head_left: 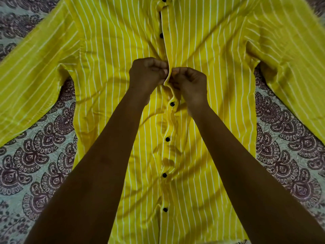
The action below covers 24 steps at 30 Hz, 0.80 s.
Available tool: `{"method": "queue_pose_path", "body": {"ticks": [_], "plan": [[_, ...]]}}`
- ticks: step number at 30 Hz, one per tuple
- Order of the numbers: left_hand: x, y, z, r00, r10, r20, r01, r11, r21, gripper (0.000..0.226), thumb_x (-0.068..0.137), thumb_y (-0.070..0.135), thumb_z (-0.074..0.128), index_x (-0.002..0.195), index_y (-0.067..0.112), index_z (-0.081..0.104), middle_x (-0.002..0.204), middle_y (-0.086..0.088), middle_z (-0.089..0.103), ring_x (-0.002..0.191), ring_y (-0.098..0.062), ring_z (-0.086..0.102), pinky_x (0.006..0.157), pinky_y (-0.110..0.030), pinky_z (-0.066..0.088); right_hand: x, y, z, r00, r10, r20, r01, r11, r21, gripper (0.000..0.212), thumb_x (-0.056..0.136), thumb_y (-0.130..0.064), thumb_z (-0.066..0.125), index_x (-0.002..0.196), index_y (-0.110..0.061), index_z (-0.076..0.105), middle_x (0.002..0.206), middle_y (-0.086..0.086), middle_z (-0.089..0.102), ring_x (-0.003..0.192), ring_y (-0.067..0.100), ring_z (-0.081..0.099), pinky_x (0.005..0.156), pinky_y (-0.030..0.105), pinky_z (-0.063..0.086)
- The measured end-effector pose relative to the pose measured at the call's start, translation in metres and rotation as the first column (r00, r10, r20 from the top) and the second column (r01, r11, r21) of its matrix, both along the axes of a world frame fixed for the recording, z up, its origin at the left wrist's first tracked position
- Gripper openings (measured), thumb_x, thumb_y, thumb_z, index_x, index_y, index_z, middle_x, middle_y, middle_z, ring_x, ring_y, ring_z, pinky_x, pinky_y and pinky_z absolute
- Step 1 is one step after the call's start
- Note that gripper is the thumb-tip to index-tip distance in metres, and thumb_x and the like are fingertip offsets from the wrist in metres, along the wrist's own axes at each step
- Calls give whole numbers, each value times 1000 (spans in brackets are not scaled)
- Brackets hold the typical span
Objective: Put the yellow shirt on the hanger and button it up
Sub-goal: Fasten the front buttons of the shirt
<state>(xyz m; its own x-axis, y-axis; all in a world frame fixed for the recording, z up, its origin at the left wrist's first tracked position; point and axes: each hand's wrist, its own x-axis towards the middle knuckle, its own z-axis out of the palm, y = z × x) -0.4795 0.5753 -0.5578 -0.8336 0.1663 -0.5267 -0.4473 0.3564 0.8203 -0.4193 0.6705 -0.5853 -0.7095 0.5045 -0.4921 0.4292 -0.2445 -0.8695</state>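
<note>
Both bare forearms reach up over the yellow shirt (109, 50), white-striped with black buttons, spread flat on a patterned bedspread (35, 155). Left hand (146, 74) and right hand (190, 83) pinch its placket mid-chest, fingers pressed together.

Bed surface covered by a pale sheet (44, 138) printed with dark paisley motifs. Directly on it lies the yellow white-striped shirt (114, 50), front up, sleeves spread left and right.
</note>
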Motion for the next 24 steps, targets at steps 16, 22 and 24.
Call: {"method": "queue_pose_path", "body": {"ticks": [16,22,24], "plan": [[7,6,-5,988,8,-151,-32,987,-155,9,71,6,67,75,13,67,74,-4,68,73,-21,67,80,-41,56,1,-1,-11,999,1,-45,1,998,60,14,85,-2,61,96,-2,70,85,12,69,83,23,66,82,39,55],[8,4,-4,989,-13,-147,-3,994,-109,14,70,7,61,77,16,70,67,3,66,65,-15,63,73,-34,54,3,-1,-11,997,10,-73,-5,998,61,16,86,-2,57,96,-2,70,84,11,69,83,23,66,83,42,54],[8,5,-1,988,-24,-151,9,995,-101,16,71,6,63,72,20,68,66,4,66,63,-14,64,70,-31,55,4,0,-9,996,12,-86,-7,999,51,15,86,-2,56,93,-3,70,80,8,68,82,23,65,82,41,53]]}}
